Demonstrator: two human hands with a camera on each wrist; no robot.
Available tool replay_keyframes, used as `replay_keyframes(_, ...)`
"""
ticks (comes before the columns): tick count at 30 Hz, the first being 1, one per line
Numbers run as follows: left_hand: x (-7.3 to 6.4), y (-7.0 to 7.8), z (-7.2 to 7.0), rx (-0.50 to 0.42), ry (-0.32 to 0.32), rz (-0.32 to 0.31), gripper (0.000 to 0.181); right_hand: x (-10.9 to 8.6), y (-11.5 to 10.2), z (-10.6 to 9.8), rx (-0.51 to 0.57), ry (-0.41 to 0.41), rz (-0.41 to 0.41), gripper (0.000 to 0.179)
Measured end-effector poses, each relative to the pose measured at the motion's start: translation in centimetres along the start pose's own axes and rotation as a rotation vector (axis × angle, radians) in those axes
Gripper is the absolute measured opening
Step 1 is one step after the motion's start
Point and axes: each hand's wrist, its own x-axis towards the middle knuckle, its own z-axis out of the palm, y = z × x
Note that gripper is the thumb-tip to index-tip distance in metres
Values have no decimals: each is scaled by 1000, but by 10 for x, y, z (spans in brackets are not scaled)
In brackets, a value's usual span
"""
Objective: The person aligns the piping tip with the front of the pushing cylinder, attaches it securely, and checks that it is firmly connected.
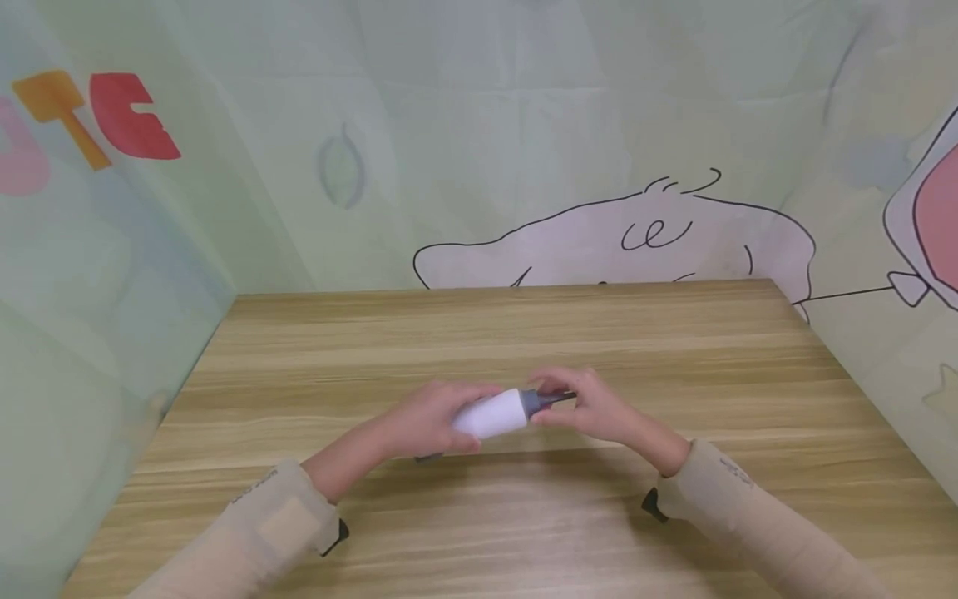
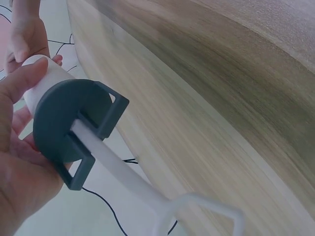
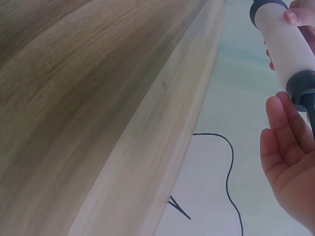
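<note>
A large white plunger syringe (image 1: 494, 413) is held tilted above the table in the head view. My left hand (image 1: 430, 416) grips its white barrel, thumb on one side and fingers on the other. At the other end, my right hand (image 1: 599, 409) has its fingers and thumb around the dark grey nozzle cap (image 3: 301, 88). The left wrist view shows a dark end collar (image 2: 56, 118) with two looped lugs. From it a white plunger rod (image 2: 123, 169) sticks far out, ending in a white loop handle (image 2: 209, 200). What the barrel contains is hidden.
The wood-grain table (image 1: 524, 333) stretches beneath both hands, with its far edge against a printed curtain (image 1: 464, 150). More of that cloth hangs along the left and right sides. Beige sleeves (image 1: 247, 528) cover both forearms, with a dark strap piece (image 1: 654, 505) under the right one.
</note>
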Motion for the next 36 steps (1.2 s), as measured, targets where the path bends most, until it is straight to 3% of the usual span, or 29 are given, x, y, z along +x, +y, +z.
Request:
replay_keyframes(3, -1, 0, -1, -10, 2, -1, 60, 1, 0, 0, 4, -4, -24, 43)
replay_keyframes(8, -1, 2, -2, -15, -4, -11, 60, 2, -1, -1, 24, -18, -51, 35)
replay_keyframes(14, 0, 2, -1, 24, -5, -3, 60, 2, -1, -4, 5, -47, -14, 29)
replay_keyframes(19, 0, 1, 0, 44, 0, 14, 60, 1, -1, -5, -21, -70, 25, 32)
replay_keyframes(27, 0, 1, 1, 22, 0, 8, 61, 1, -2, -4, -12, -65, 12, 48)
replay_keyframes(32, 0, 0, 1, 1, -7, -1, 61, 3, -1, -3, 25, -52, -37, 39)
replay_keyframes(36, 0, 0, 0, -11, -13, -6, 61, 3, -2, -4, 27, -59, -9, 30)
